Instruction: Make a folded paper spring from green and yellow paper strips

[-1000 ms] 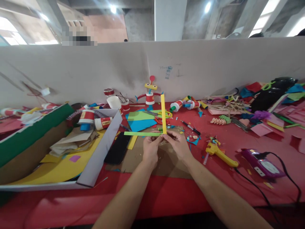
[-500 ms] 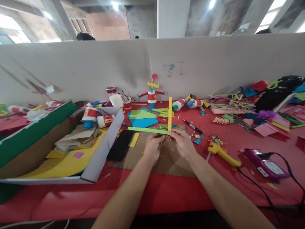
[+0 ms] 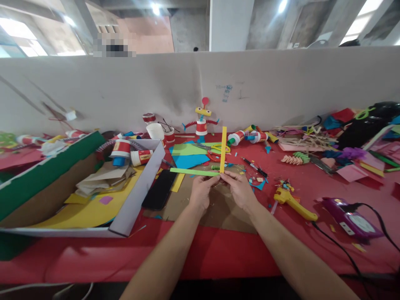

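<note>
My left hand [image 3: 201,191] is closed in a pinch on a green paper strip [image 3: 190,171], which points out to the left. Beside it, my right hand [image 3: 239,189] pinches the corner where a yellow paper strip [image 3: 223,148] meets the green one. The yellow strip stands away from me, so the two strips form an L. Both hands are over a brown cardboard sheet [image 3: 225,212], and their fingertips nearly touch. Just behind the strips lies a small green folded paper spring [image 3: 215,167]. Part of each strip's end is hidden by the fingers.
A black phone [image 3: 160,189] and an open box [image 3: 137,200] of paper and cups lie left. Yellow-handled scissors [image 3: 218,147] and a paper-cup robot figure [image 3: 201,125] stand behind. Right are a pen [image 3: 254,166], a yellow glue gun [image 3: 293,202] and a purple power block [image 3: 351,218] with cables.
The whole view has shifted slightly. Both hands keep their pinch at the strips' corner, and the L shape looks nearly the same.
</note>
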`<act>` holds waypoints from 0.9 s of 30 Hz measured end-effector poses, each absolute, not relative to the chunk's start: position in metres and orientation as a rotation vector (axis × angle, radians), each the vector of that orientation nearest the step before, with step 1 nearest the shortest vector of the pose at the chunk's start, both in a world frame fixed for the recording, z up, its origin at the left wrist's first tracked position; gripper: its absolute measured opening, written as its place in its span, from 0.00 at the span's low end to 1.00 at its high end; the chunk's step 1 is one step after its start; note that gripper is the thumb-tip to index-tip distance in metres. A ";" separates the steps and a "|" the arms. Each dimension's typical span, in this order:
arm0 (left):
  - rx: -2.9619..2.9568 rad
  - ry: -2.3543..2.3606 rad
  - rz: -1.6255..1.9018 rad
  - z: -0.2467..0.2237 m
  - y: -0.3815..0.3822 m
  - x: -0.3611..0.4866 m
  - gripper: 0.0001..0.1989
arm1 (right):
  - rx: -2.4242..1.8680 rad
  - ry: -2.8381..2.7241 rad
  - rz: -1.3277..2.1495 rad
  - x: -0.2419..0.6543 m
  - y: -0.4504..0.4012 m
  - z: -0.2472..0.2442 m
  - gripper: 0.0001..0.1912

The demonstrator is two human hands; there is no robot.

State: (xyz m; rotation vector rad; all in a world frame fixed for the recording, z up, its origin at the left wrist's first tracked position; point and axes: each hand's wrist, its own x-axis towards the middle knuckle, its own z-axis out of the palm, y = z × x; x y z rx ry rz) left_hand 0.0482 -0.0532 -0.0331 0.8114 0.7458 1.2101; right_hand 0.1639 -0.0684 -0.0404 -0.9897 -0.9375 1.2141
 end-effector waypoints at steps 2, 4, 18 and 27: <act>0.795 0.747 1.206 -0.032 -0.053 0.048 0.12 | -0.970 -0.904 1.252 0.164 -0.068 -0.039 0.12; 0.771 0.765 1.207 -0.031 -0.053 0.048 0.12 | -0.963 -0.886 1.279 0.163 -0.069 -0.037 0.11; 0.686 0.743 1.147 -0.032 -0.049 0.046 0.11 | -1.040 -0.869 1.162 0.164 -0.070 -0.034 0.08; 0.597 0.752 1.110 -0.034 -0.048 0.047 0.10 | -1.056 -0.816 1.208 0.162 -0.071 -0.031 0.10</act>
